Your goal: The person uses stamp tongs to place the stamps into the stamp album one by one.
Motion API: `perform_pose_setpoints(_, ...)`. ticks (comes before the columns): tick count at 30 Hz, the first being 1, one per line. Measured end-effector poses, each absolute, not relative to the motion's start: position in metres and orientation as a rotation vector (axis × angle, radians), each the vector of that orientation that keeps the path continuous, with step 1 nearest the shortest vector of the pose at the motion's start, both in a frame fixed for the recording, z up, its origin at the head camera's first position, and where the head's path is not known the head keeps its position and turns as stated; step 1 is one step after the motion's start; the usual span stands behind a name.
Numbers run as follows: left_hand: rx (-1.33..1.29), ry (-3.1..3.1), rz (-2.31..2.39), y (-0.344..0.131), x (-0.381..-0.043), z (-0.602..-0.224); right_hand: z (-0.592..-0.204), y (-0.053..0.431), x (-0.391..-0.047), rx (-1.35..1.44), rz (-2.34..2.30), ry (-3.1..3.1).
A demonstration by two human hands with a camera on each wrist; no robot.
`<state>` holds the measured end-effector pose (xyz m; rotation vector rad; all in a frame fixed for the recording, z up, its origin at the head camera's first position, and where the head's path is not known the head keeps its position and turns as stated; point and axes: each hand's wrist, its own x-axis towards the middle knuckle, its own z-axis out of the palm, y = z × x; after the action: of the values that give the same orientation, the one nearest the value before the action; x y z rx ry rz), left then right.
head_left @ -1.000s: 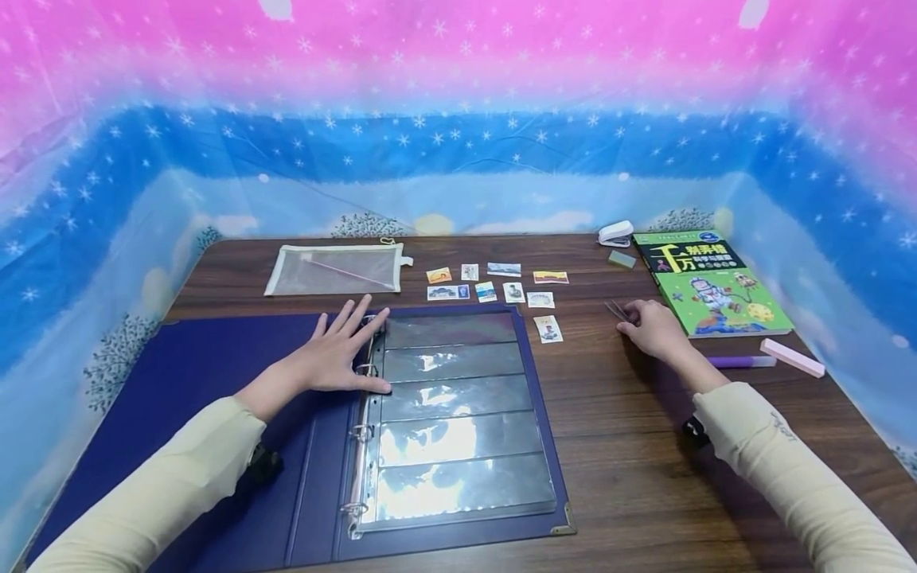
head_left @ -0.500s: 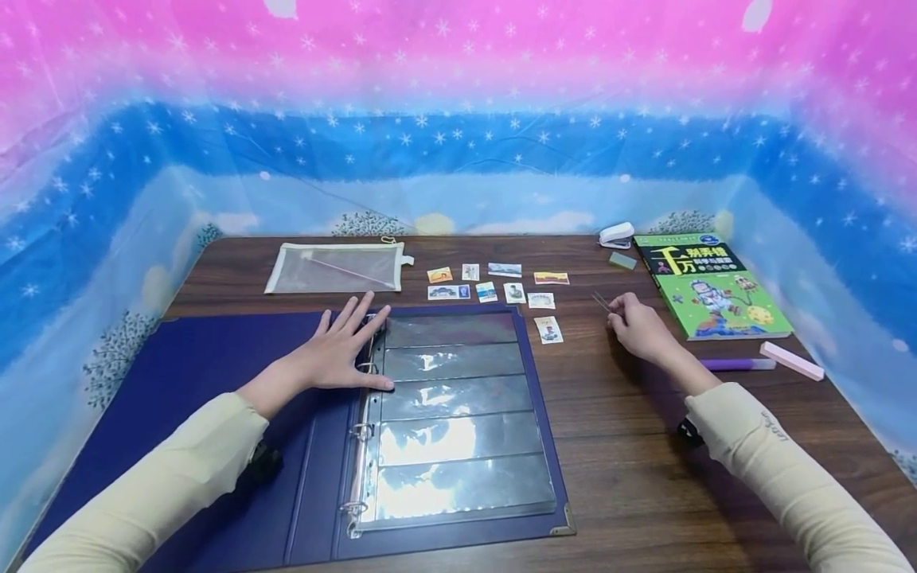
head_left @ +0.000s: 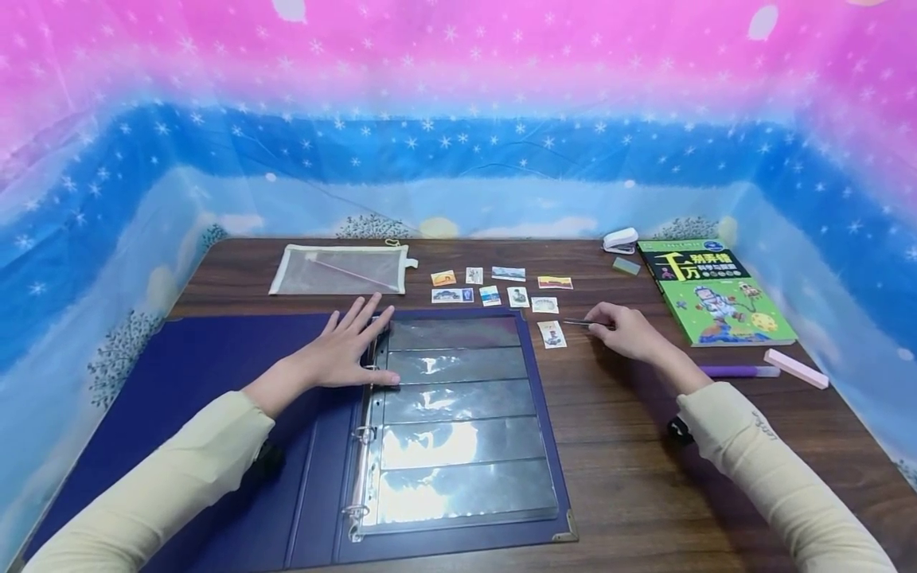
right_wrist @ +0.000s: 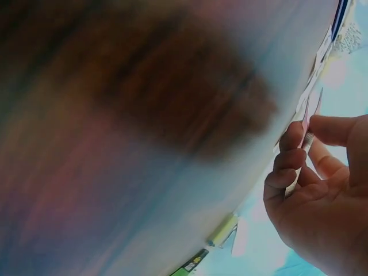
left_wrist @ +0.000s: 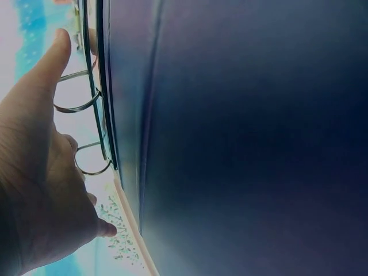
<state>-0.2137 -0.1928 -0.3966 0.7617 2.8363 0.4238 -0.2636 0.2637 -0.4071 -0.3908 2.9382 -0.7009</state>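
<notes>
An open dark blue ring binder (head_left: 208, 358) lies on the wooden table. On its right side is a clear pocket page (head_left: 458, 402) with several rows. My left hand (head_left: 338, 354) rests spread over the rings and the page's left edge; the left wrist view shows its thumb beside the metal rings (left_wrist: 80, 109). Thin metal tweezers (head_left: 576, 321) are pinched in my right hand (head_left: 629, 333), also seen in the right wrist view. Their tips point left, just above the nearest stamp (head_left: 552, 335), right of the binder. Whether they touch it, I cannot tell.
Several more stamps, including an orange one (head_left: 443, 278), lie behind the binder. A mesh zip pouch (head_left: 344, 270) is at back left. On the right are a green book (head_left: 723, 302), stapler (head_left: 620, 240), small green block (head_left: 626, 267), purple pen (head_left: 738, 372) and pale pink bar (head_left: 795, 368).
My right hand has moved left with the tweezers, whose tips now reach the nearest stamp's upper right. My left hand stays spread on the binder.
</notes>
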Motion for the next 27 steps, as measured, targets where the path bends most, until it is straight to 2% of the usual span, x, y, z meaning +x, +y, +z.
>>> perform_pose_setpoints(27, 0.77, 2.829, 0.45, -0.191, -0.218, -0.397, -0.399, 0.256, -0.282, -0.292, -0.791, 2.825)
